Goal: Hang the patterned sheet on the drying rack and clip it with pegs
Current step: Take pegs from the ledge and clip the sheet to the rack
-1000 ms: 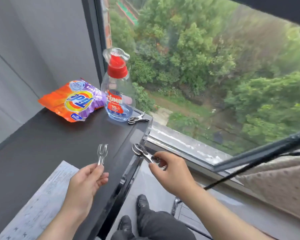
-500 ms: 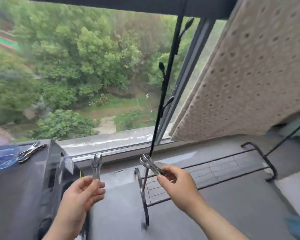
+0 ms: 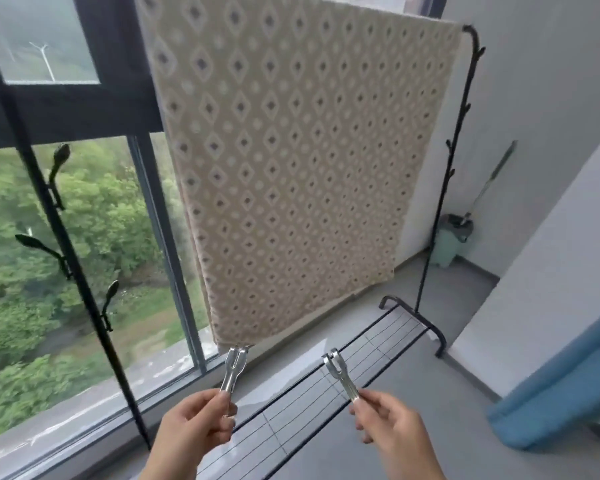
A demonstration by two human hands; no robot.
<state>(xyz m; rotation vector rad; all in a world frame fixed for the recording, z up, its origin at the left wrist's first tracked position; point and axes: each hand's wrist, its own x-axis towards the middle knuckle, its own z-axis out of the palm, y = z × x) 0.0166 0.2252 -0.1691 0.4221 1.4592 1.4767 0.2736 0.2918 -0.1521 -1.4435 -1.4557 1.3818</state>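
nearest, the left hand [image 3: 194,434] has its fingers curled, with thumb and forefinger pinching the tail of a metal peg [image 3: 234,372] that points straight up. the peg's forked tip sits right at the lower corner of the sheet, but whether it touches the cloth cannot be told. the right hand [image 3: 392,431] is curled the same way and pinches the tail of a second peg [image 3: 342,375], which tilts up and to the left, clear of the sheet.

between and behind the hands lies the low wire shelf [image 3: 302,403] of the black drying rack [image 3: 119,375], resting on the grey floor [image 3: 430,410] beside the window [image 3: 125,237]. the rack's left post carries leaf-shaped hooks.

the patterned sheet [image 3: 291,150], beige with diamonds and dots, is draped over the rack's top bar toward the right post and hangs down flat, its lower edge above the shelf.

a blue cloth [image 3: 551,393] shows at the right edge. in the far corner stands a pale green bucket [image 3: 447,247], with a mop [image 3: 492,174] standing in it, its handle leaning against the wall.
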